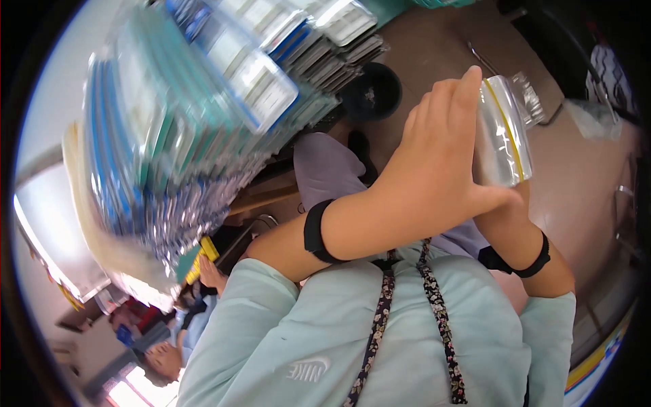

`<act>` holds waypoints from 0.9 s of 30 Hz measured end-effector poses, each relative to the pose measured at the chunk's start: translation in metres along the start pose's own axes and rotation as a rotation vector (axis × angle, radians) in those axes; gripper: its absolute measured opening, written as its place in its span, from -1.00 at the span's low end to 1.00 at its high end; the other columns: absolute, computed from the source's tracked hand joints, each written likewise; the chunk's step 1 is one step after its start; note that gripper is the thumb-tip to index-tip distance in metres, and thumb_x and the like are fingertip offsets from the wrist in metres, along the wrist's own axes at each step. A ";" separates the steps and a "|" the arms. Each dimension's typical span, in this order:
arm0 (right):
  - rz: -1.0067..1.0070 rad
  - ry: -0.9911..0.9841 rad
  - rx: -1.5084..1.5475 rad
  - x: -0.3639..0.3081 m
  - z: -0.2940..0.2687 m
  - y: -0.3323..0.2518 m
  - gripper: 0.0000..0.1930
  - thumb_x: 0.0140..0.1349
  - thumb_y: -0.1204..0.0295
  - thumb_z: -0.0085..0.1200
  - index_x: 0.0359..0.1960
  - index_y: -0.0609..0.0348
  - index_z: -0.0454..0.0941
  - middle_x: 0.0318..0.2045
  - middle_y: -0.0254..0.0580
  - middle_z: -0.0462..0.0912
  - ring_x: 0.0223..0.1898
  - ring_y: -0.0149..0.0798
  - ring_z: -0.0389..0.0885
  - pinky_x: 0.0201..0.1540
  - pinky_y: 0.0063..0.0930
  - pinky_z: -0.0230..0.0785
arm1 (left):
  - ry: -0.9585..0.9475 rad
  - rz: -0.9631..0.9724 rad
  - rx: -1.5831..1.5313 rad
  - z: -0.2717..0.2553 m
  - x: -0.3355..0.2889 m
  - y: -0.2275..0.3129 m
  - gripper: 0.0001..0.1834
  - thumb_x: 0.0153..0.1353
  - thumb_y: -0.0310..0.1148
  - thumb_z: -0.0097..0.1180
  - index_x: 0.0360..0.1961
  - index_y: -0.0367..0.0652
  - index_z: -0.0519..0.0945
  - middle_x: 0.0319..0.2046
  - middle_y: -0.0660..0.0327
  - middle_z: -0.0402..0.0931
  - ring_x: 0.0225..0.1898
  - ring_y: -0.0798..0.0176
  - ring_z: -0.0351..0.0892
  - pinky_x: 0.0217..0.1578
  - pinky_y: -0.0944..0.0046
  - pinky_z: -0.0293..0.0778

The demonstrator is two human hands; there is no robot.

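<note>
My left hand (441,136) reaches across to the right, its fingers close together and its thumb spread apart. Between the fingers and thumb sits a clear plastic zip bag (498,136), shiny, with a yellow strip along it. The index finger lies by the bag's upper edge and the thumb by its lower edge. My right hand (500,218) is behind and below the left thumb and the bag; its fingers are hidden. Black bands circle both my wrists.
A tall pile of clear-wrapped blue and green packs (183,136) fills the left. Behind it, a black bin (371,91) stands on the floor. A loose clear bag (588,119) lies at far right. Another person's hand (211,275) is near a yellow object (201,261), lower left.
</note>
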State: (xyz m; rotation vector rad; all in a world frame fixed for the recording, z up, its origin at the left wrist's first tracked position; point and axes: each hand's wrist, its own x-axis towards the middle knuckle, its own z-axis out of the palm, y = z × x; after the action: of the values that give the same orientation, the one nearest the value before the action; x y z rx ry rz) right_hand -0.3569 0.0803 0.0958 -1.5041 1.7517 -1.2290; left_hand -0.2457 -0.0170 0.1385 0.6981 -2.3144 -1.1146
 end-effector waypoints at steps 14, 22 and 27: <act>0.109 -0.255 -0.599 -0.134 -0.137 -0.057 -0.77 0.00 0.39 0.23 -0.35 0.18 0.47 -0.47 -0.15 0.53 -0.46 -0.15 0.52 -0.42 -0.35 0.33 | 0.140 0.144 0.285 -0.064 -0.123 0.062 0.08 -0.40 -0.26 0.45 0.20 -0.29 0.13 -0.08 -0.02 0.25 -0.06 -0.02 0.26 0.02 0.11 0.22; 1.059 -0.628 -0.279 -0.328 -0.152 0.106 -0.57 -0.04 0.23 0.27 -0.18 0.22 0.49 -0.35 -0.07 0.61 -0.30 -0.05 0.58 -0.17 -0.30 0.43 | 0.125 0.152 0.137 -0.072 -0.146 0.055 0.06 -0.40 -0.22 0.46 0.18 -0.26 0.14 -0.16 0.02 0.22 -0.13 -0.02 0.25 -0.03 0.11 0.24; 1.063 -0.632 -0.392 -0.359 -0.183 0.141 -0.56 -0.05 0.23 0.27 -0.17 0.22 0.48 -0.34 -0.07 0.61 -0.28 -0.04 0.58 -0.15 -0.30 0.43 | 0.112 0.192 0.163 -0.071 -0.136 0.045 0.06 -0.39 -0.20 0.46 0.18 -0.27 0.14 -0.20 0.01 0.22 -0.18 -0.03 0.23 -0.06 0.11 0.24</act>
State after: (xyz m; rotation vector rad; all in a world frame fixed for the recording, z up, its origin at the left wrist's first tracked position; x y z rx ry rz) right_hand -0.4895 0.4729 -0.0048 -0.7276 1.9085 0.1162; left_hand -0.1105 0.0519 0.1877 0.5668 -2.3375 -0.7891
